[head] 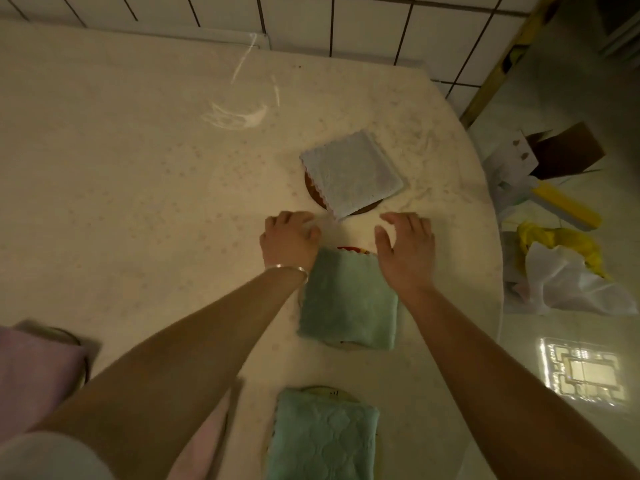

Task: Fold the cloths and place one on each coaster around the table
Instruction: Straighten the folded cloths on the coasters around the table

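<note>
Green cloth (348, 299), pale-blue cloth (351, 173)

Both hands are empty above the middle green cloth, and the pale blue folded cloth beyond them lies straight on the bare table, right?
Not quite: the pale blue cloth lies on a brown coaster, as the head view shows. The left hand and right hand are empty.

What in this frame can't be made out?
- Coaster under the middle green cloth: only a sliver shows in the head view.
- Pink cloth: blurred, cut by the left edge.
- Nearest green cloth: cut by the bottom edge.
- Left hand: fingertips blurred, grip unclear.
</note>
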